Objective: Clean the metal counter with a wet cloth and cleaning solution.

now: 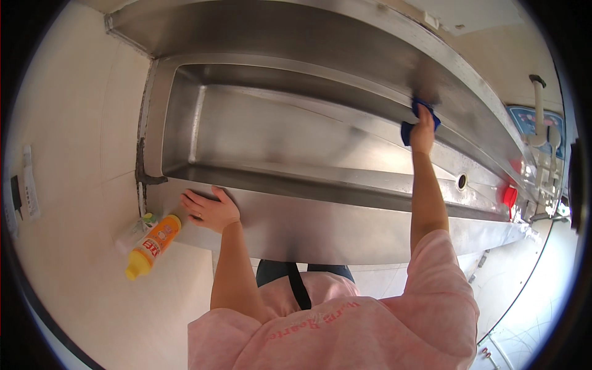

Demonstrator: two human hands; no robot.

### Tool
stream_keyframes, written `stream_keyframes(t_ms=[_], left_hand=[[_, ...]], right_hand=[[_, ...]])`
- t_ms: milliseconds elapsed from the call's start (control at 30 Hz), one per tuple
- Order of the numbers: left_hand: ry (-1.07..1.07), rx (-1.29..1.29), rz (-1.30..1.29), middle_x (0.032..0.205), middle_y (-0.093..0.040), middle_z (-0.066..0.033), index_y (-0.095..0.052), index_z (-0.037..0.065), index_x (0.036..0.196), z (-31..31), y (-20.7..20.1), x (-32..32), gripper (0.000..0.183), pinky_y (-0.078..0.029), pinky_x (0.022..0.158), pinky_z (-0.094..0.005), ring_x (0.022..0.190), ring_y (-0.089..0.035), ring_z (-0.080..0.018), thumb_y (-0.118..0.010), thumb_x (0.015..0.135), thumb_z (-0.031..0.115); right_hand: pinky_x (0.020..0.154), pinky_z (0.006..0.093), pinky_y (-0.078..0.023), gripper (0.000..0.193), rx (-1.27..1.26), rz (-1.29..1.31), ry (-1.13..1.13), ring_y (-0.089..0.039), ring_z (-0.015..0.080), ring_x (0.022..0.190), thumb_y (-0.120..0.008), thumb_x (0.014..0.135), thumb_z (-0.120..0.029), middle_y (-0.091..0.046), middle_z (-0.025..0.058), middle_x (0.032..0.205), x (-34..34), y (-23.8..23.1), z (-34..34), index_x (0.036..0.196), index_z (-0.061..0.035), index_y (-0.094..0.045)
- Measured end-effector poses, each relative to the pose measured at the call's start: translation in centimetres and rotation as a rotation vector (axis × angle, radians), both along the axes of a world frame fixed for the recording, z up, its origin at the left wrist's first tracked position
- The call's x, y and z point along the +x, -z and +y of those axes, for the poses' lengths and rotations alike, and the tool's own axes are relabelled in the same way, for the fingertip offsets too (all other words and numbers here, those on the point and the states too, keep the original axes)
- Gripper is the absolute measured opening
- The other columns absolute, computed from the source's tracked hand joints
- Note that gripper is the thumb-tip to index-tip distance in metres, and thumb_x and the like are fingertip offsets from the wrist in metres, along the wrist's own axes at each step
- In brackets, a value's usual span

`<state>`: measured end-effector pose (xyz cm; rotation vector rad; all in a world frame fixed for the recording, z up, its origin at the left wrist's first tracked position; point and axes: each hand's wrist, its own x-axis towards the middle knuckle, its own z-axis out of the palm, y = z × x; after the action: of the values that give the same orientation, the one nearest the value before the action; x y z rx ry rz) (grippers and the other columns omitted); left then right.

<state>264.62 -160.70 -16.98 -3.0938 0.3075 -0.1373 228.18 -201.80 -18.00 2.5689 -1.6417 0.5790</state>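
Observation:
A long stainless-steel trough sink [296, 225] stretches across in front of me. At its back side, right of the middle, my right hand [423, 137] is closed on a blue cloth [407, 132]. The cloth is pressed to the steel near the foot of the backsplash [345, 61], and its edges stick out on both sides of the fingers. My left hand [213, 211] rests flat on the front ledge near the left end, fingers spread, with nothing in it. Beside that hand, an orange bottle with a yellow cap [154, 245] lies slanted.
A clear bottle with a green top [139, 231] is beside the orange one. A round drain hole [462, 181] opens in the basin floor, right of my arm. A red object [509, 197] is at the right end, below a white pipe [539, 108]. Tiled wall [80, 123] bounds the left.

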Motion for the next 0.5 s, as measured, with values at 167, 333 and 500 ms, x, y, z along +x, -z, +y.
stream_keyframes(t_ms=[167,333,500], left_hand=[[-0.012,0.028,-0.047,0.152,-0.027,-0.0188,-0.027,0.002,0.146,0.8,-0.2,0.6,0.071,-0.019,0.111,-0.0526,0.141,-0.025,-0.0300,-0.039,0.093,0.049],[0.004,0.006,-0.051,0.152,-0.027,-0.0181,-0.027,0.003,0.145,0.4,0.0,0.3,0.070,-0.020,0.110,-0.0531,0.141,-0.024,-0.0304,-0.038,0.094,0.050],[-0.012,0.015,-0.028,0.152,-0.026,-0.0198,-0.026,0.001,0.145,0.5,0.2,0.3,0.071,-0.018,0.110,-0.0549,0.142,-0.023,-0.0313,-0.039,0.093,0.048]], right_hand=[[0.087,0.0440,-0.049,0.045,0.159,-0.048,0.594,-0.064,0.0355,0.100,-0.045,0.081,-0.006,-0.067,0.0142,0.107,-10.2,-1.8,-3.8,0.122,-0.0131,-0.061],[0.091,0.0439,-0.047,0.043,0.028,-0.404,0.714,-0.062,0.0369,0.105,-0.047,0.081,-0.012,-0.066,0.0204,0.110,-16.4,-0.9,-8.0,0.120,-0.0051,-0.061],[0.091,0.0455,-0.047,0.037,0.180,-0.014,0.707,-0.060,0.0392,0.104,-0.050,0.083,-0.012,-0.064,0.0227,0.109,-4.3,2.3,-6.3,0.117,-0.0026,-0.060]])
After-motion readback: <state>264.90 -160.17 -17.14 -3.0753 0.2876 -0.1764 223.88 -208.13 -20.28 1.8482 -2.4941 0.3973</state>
